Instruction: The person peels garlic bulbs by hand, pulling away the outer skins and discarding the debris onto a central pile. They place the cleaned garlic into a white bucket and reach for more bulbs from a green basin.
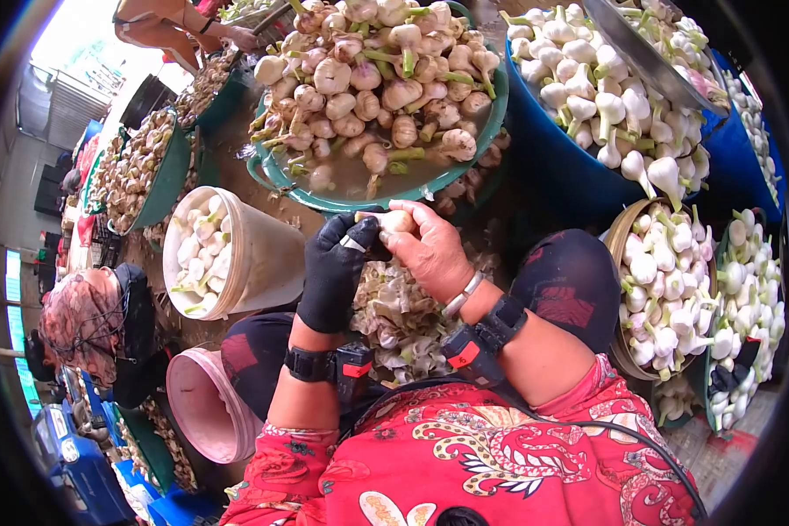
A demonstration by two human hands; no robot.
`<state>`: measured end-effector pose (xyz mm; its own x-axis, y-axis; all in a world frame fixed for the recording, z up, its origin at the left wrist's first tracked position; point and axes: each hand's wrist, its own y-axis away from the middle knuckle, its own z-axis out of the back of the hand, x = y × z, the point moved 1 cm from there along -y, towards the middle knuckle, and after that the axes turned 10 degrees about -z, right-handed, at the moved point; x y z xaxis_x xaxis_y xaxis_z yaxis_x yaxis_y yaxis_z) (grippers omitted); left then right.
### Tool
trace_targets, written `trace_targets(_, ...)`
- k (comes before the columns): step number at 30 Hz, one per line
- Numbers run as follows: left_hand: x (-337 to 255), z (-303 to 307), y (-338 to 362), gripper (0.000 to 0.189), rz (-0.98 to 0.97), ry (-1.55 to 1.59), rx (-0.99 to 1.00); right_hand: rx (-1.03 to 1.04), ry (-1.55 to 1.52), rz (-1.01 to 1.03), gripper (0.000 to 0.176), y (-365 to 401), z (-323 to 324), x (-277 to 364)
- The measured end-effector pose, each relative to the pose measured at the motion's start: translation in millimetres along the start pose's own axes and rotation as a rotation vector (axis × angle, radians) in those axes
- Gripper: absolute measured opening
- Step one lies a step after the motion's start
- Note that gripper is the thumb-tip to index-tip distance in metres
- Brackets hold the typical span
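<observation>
In front of the green basin, both hands meet around one garlic bulb [398, 222]. My right hand [431, 254], bare with a metal bangle at the wrist, pinches the bulb between thumb and fingers. My left hand [333, 273] wears a black glove with a white band around one finger, and its curled fingers close on the stem side of the same bulb. Just beyond them, the green basin [280, 186] holds a heap of unpeeled garlic [359, 96] standing in murky water. Below the hands lies a pile of loose garlic skins [401, 316].
A white bucket [267, 259] of peeled garlic tilts at the left, with a pink bucket [228, 412] nearer me. Right of the basin stand a blue tub [535, 131] and a wicker basket [627, 237], both full of cleaned bulbs. Another person's arm [180, 22] reaches in at top left.
</observation>
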<state>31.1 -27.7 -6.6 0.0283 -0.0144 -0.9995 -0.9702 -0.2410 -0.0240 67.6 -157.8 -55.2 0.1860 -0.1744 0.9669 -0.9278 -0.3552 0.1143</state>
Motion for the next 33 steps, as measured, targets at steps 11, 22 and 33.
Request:
trace_targets(11,-13,0,10,0.02,0.05,0.169,-0.004,0.112,-0.31,-0.174,0.045,3,-4,12)
trace_targets(22,-19,16,5,0.029,-0.543,-0.866,0.414,0.832,-0.398,-0.931,0.03,6,14,14)
trace_targets(33,2,25,38,0.032,0.103,0.034,0.07,0.416,-0.246,-0.853,0.021,7,7,24)
